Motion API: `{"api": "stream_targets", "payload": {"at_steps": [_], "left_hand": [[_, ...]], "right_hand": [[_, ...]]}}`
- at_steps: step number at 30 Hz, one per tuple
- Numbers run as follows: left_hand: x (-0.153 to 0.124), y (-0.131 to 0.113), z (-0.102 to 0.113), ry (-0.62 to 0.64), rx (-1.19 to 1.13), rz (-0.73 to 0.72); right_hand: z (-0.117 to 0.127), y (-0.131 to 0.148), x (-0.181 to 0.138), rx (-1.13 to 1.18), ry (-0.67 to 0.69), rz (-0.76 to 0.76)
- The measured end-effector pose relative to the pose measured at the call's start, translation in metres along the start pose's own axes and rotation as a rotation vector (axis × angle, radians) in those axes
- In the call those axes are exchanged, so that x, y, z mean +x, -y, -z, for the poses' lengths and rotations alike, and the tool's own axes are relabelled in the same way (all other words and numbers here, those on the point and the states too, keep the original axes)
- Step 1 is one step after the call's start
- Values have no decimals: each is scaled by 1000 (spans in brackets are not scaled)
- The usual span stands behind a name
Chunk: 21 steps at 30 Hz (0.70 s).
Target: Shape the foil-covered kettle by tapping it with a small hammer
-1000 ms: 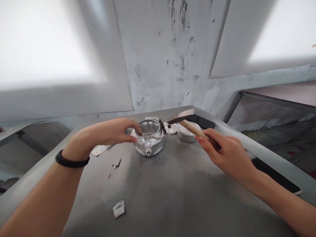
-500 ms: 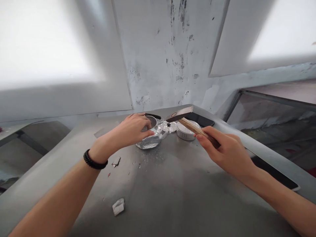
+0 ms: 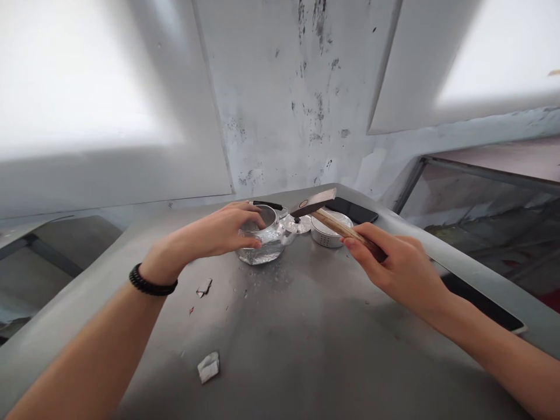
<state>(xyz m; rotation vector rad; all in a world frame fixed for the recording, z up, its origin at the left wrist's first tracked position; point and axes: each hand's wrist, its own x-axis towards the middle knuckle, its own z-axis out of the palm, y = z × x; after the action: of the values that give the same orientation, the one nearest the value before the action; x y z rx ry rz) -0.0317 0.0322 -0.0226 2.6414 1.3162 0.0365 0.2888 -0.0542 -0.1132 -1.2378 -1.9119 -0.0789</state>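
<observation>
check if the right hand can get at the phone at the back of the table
Probably not as things stand: the right hand is shut on the hammer, so no fingers are free. The way to the phone along the table looks open, though.

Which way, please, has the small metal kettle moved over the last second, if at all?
Yes. The kettle has turned roughly in place: its spout, earlier facing the camera, now points right toward the round tin. The left hand holds its rim.

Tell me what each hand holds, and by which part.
Right hand grips the hammer by its wooden handle; left hand holds the small metal kettle at its rim.
</observation>
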Motion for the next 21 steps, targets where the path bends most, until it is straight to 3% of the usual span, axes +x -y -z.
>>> {"api": "stream_targets", "payload": {"at_steps": [5, 11, 21], "left_hand": [[-2, 4, -4, 33, 45, -33], [-11, 16, 11, 39, 138, 82], [-8, 2, 4, 83, 13, 61]], "right_hand": [[0, 0, 1, -19, 3, -14], [1, 2, 2, 4, -8, 19], [0, -1, 0, -26, 16, 6]]}}
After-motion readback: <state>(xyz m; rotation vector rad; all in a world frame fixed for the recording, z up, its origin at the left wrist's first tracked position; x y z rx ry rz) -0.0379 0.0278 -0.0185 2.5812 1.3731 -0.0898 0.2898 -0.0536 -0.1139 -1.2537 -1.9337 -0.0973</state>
